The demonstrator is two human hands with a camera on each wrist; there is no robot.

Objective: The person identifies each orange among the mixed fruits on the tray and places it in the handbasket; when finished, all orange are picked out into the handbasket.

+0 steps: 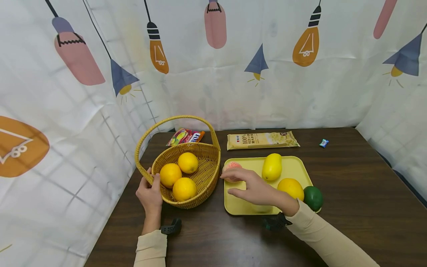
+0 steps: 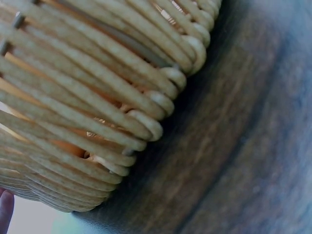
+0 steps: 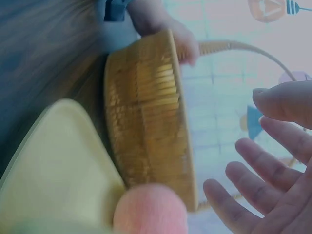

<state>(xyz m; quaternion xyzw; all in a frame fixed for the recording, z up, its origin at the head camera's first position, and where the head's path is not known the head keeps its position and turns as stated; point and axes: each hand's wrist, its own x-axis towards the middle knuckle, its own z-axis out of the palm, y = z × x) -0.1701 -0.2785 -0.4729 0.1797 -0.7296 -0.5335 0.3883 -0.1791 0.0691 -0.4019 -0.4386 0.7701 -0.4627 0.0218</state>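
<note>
A woven basket (image 1: 204, 197) with a tall arched handle stands at the left, with three oranges (image 1: 184, 189) inside. My left hand (image 1: 150, 196) grips the basket where the handle meets the rim, thumb inside; its wrist view is mostly basket weave (image 2: 73, 97). Over the yellow tray (image 1: 243, 210) hovers my right hand (image 1: 255, 188), fingers extended and holding nothing. Just beyond its fingertips lies a pink peach (image 1: 232, 165), partly covered by the hand. In the right wrist view the hand (image 3: 273, 185) has spread fingers, apart from the peach (image 3: 151, 209).
On the tray are a yellow mango-like fruit (image 1: 271, 167) and an orange-yellow round fruit (image 1: 291, 187). A dark green fruit (image 1: 313, 198) sits at its right edge. Behind are a candy bag (image 1: 185, 137), a noodle pack (image 1: 263, 140) and a small blue wrapper (image 1: 323, 143).
</note>
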